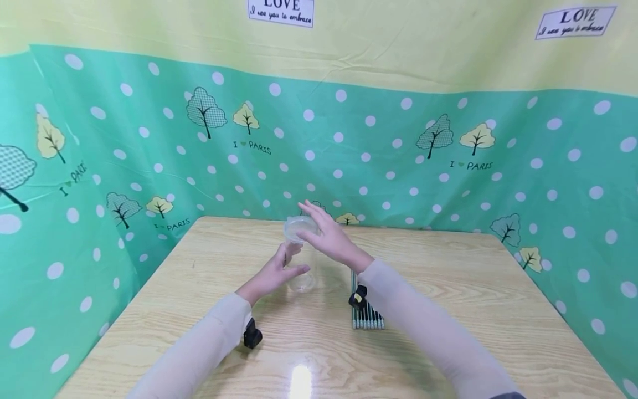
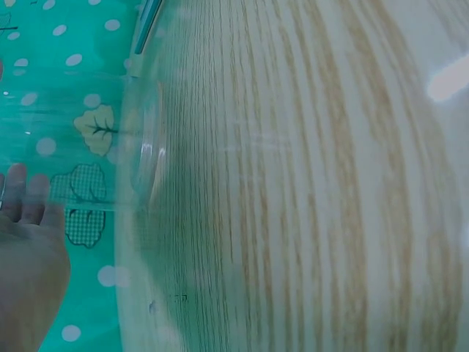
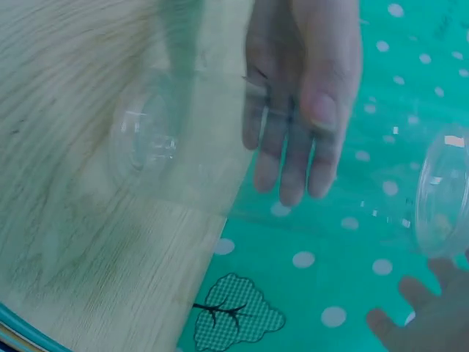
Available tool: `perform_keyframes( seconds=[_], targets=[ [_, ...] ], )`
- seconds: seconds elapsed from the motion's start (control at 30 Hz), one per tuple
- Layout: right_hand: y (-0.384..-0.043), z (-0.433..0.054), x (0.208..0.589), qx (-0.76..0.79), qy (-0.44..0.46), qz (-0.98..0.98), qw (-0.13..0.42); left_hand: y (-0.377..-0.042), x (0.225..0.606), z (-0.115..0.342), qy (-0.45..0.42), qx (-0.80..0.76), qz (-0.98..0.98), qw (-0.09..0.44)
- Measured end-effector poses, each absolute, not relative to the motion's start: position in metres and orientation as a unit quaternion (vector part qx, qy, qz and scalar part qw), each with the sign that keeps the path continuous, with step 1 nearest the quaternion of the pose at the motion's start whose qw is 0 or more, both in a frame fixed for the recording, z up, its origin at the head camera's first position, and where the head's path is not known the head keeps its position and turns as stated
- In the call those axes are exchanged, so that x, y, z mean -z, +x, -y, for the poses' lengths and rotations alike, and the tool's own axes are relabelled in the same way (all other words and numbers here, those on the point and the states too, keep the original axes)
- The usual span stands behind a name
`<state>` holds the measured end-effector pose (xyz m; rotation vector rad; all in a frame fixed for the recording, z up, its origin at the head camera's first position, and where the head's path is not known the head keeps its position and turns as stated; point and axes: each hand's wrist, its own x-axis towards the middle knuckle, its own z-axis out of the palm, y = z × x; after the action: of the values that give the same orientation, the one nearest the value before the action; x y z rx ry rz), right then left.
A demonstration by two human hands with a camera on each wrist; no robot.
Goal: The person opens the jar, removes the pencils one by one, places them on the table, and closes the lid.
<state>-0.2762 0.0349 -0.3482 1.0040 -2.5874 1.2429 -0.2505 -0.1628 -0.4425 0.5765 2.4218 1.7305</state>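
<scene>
A clear cylindrical jar (image 1: 302, 281) stands upright near the middle of the wooden table, its walls barely visible. My left hand (image 1: 275, 272) grips the jar's side, thumb across the near face and fingers round the far side. In the left wrist view, those fingers (image 2: 29, 194) show beside the jar's wall (image 2: 95, 139). My right hand (image 1: 331, 238) is at the top, its fingers stretched out past the round clear lid (image 1: 299, 228) and its thumb touching the rim. In the right wrist view, spread fingers (image 3: 418, 297) lie beside the lid (image 3: 443, 194); the right thumb is hidden.
A row of several green pencils (image 1: 368, 321) lies on the table (image 1: 448, 310) under my right forearm. Black wrist cameras (image 1: 252, 334) sit on both wrists. A green and yellow printed curtain (image 1: 369, 149) hangs behind the table and along its sides.
</scene>
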Motion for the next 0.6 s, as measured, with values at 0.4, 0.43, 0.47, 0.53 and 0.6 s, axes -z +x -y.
perform_keyframes(
  seconds=[0.4,0.43,0.47,0.53,0.6],
  targets=[
    [-0.297,-0.055,0.348,-0.506,0.384,0.758,-0.147,-0.249,0.441,0.161,0.172,-0.562,-0.807,0.051],
    [-0.298,-0.056,0.348,-0.508,0.388,0.754,-0.154,-0.248,0.441,0.161,0.172,-0.562,-0.807,0.051],
    [-0.299,-0.057,0.348,-0.509,0.39,0.75,-0.16,-0.248,0.441,0.162,0.172,-0.562,-0.807,0.051],
    [-0.301,-0.058,0.349,-0.513,0.39,0.746,-0.168,-0.249,0.441,0.162,0.173,-0.563,-0.807,0.052],
    [-0.302,-0.059,0.349,-0.519,0.386,0.743,-0.173,-0.249,0.441,0.162,0.175,-0.562,-0.807,0.051]
  ],
)
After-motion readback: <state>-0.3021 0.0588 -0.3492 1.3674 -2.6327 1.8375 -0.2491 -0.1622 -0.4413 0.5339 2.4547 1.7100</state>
